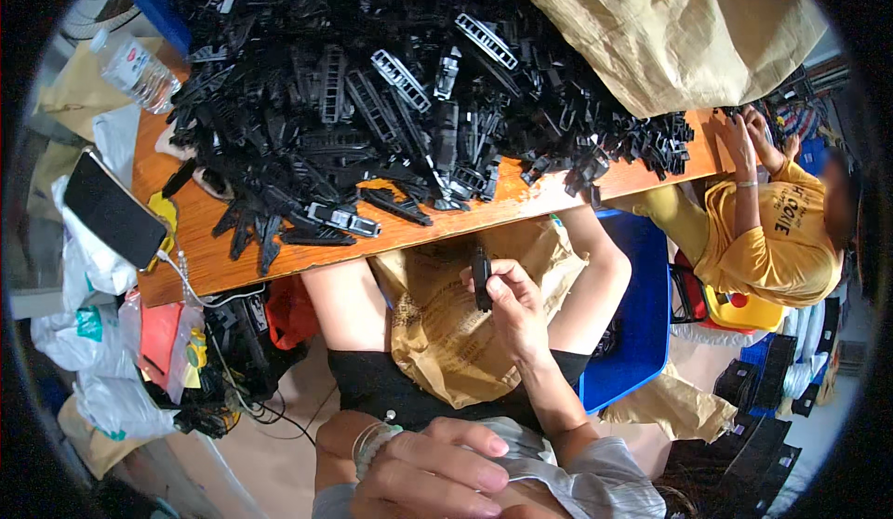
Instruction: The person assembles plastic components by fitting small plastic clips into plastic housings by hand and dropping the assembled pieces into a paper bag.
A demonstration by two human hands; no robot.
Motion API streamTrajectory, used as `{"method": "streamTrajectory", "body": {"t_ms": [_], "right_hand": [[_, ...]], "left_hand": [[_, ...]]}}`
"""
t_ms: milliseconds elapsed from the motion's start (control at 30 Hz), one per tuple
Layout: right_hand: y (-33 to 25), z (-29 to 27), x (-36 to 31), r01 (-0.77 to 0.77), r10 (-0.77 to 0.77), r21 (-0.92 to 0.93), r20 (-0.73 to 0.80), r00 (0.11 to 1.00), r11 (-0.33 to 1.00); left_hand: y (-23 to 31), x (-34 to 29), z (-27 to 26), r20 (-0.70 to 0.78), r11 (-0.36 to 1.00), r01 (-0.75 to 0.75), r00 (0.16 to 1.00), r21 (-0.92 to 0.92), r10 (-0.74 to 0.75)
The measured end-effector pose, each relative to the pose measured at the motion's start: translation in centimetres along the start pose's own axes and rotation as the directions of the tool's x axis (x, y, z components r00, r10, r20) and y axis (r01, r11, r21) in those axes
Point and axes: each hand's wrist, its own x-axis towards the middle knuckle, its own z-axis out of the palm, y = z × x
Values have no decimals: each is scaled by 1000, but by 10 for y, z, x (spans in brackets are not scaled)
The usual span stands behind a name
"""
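My right hand (pixel 514 307) is raised over my lap and grips a small black plastic piece (pixel 481 278) upright between thumb and fingers. Beneath it a brown paper bag (pixel 437 333) lies open across my legs. My left hand (pixel 437 472) rests low near my body, fingers curled and apart, holding nothing that I can see; a bracelet is on its wrist. A large heap of black plastic parts (pixel 391 91) covers the wooden table (pixel 307 249) in front of me.
A phone (pixel 113 210) lies at the table's left edge with a cable, a plastic water bottle (pixel 139 71) beyond it. A large brown sack (pixel 670 26) sits at the back right. Another person in a yellow shirt (pixel 772 231) works at the right. Bags crowd the floor left.
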Motion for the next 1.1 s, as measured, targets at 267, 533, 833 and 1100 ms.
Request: {"method": "streamTrajectory", "body": {"t_ms": [267, 533, 833, 1100], "right_hand": [[-27, -19, 15, 179, -178, 53, -25, 984, 982], [-30, -40, 24, 374, -393, -235, -42, 918, 897], [-65, -111, 87, 217, -783, -957, -17, 621, 193], [-71, -119, 83, 325, -756, -901, -6, 654, 288]], "left_hand": [[-32, 7, -72, 316, 831, 205, 857, 517, -408], [-102, -38, -93, 3, 232, 161, 815, 959, -580], [-148, -20, -95, 309, -59, -403, 780, 914, -545], [-173, -18, -94, 252, -71, -352, 782, 933, -570]]}}
